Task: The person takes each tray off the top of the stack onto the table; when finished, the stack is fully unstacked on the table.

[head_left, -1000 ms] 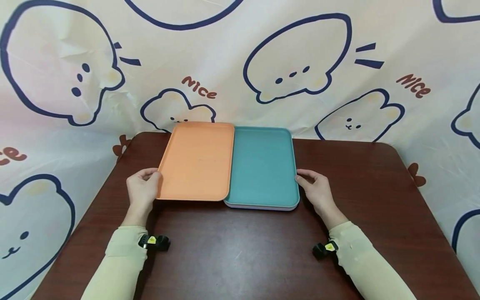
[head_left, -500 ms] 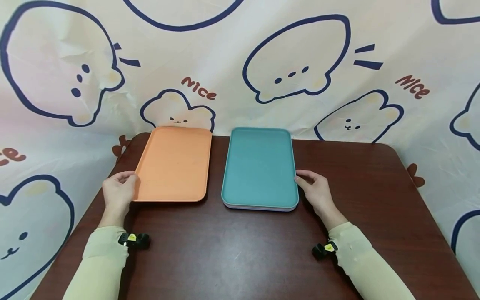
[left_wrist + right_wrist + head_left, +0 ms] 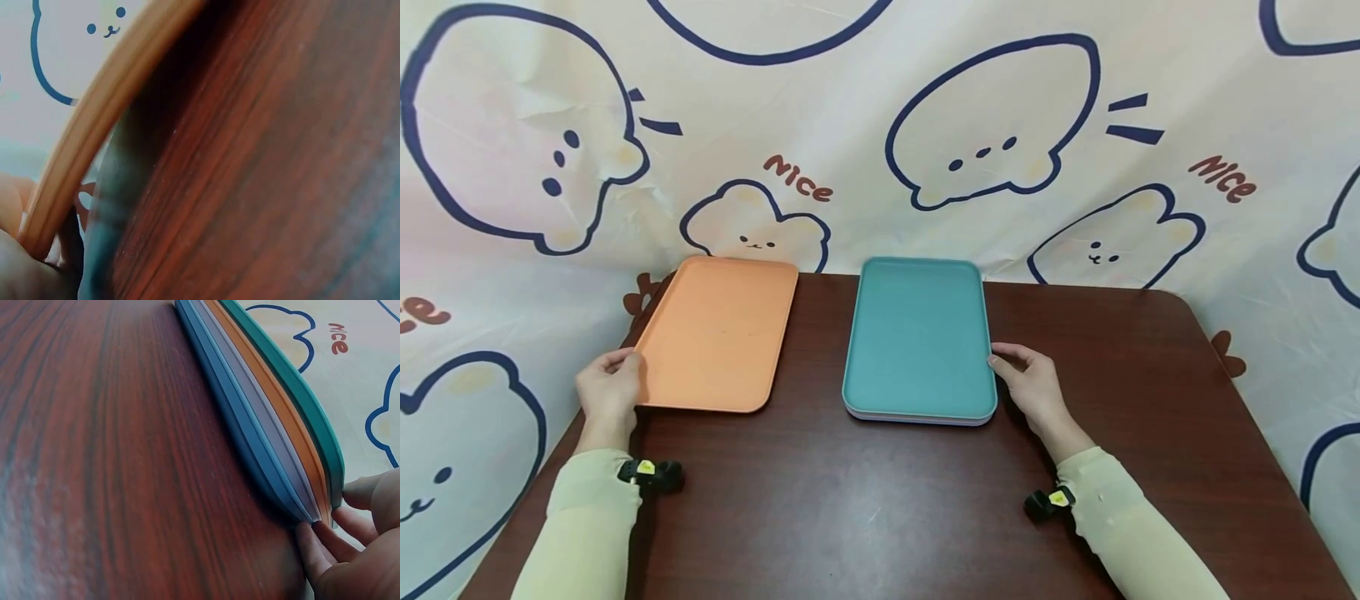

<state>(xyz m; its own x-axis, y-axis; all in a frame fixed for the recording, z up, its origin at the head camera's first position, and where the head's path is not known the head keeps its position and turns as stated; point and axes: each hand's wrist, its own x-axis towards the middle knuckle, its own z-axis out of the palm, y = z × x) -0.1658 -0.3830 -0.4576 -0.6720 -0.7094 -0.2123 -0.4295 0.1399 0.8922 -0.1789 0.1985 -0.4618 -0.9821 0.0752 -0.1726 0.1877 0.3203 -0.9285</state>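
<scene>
An orange rectangular tray is at the left of the table, its near left edge pinched by my left hand. In the left wrist view the tray's rim stands clear of the tabletop, with a dark gap below, and the thumb and fingers are at its corner. A stack topped by a teal tray lies at the middle. Under the teal one, the right wrist view shows orange, lilac and blue trays. My right hand touches the stack's right side with its fingertips.
The dark brown wooden table has bare surface in front of the stack and between the trays. A printed cloth hangs behind the table and along its sides. Each wrist wears a black strap with a small camera.
My left hand has carried the orange tray leftward, from overlapping the teal stack's left edge to the table's left side. The right hand has stayed at the stack.
</scene>
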